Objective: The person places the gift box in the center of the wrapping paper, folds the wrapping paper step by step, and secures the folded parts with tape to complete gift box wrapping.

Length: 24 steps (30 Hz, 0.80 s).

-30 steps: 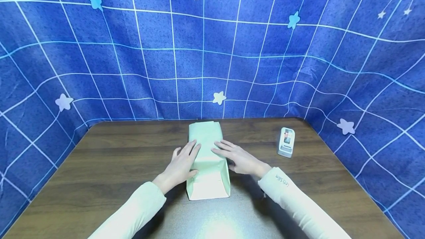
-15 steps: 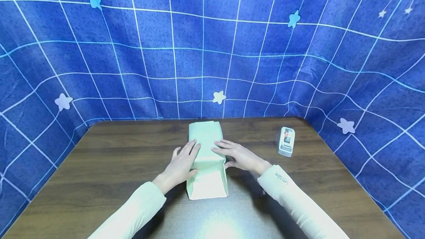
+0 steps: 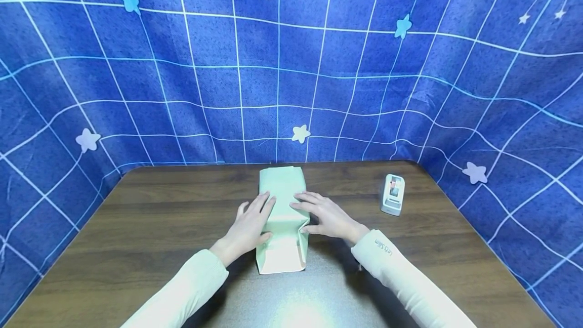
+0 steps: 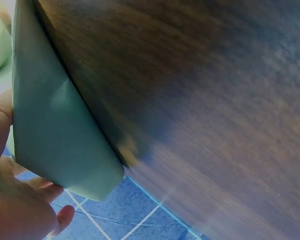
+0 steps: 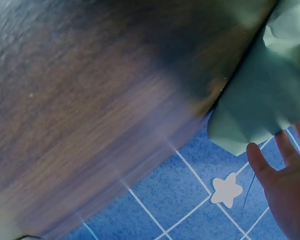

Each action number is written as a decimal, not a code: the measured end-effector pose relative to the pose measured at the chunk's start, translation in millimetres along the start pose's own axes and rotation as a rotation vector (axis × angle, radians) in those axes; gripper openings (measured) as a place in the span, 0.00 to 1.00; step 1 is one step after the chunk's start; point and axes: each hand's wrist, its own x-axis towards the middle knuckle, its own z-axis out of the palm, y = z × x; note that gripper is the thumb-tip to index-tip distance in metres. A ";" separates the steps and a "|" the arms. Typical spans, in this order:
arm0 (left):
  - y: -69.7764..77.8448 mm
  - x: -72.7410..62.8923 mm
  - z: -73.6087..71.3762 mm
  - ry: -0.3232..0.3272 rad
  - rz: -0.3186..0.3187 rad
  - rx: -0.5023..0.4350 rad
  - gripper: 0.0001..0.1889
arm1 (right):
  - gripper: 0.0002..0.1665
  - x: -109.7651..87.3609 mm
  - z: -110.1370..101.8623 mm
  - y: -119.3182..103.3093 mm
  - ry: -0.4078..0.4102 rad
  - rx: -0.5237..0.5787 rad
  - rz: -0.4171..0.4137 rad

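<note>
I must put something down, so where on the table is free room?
The table is barest between its left edge and the left hand. A smaller patch lies beyond the right hand, between the green package and the pale gadget. The middle is crowded: both hands touch the package.

Cloth (image 3: 273,85): it's hanging behind the bench (image 3: 173,206) and running along both sides of it.
Parcel (image 3: 283,186): it's lying mid-bench, far end sitting near the back edge, open end facing the person.
Left hand (image 3: 248,224): it's resting on the parcel's left side, thumb lying nearer the open end.
Right hand (image 3: 329,219): it's resting across from the left one, on the parcel's right side, thumb touching the side fold.
Device (image 3: 393,196): it's sitting beyond the right hand, well apart from the parcel, near the bench's far right corner.
</note>
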 end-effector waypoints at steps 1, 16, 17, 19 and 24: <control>-0.1 0.1 0.3 -0.001 -0.001 -0.002 0.45 | 0.37 0.3 0.7 0.2 0.005 -0.005 0.003; -0.2 0.3 0.6 -0.003 -0.003 0.000 0.45 | 0.31 5.2 6.3 -1.8 0.050 -0.015 0.009; -0.1 0.2 0.4 -0.004 -0.003 0.000 0.45 | 0.32 5.3 6.4 -0.6 0.043 -0.003 0.007; 0.0 0.3 0.3 -0.005 -0.003 0.001 0.45 | 0.36 5.7 6.1 1.5 0.024 0.021 0.008; 0.3 -0.2 -0.1 -0.003 -0.005 0.007 0.45 | 0.43 6.2 6.0 2.8 -0.004 -0.002 0.022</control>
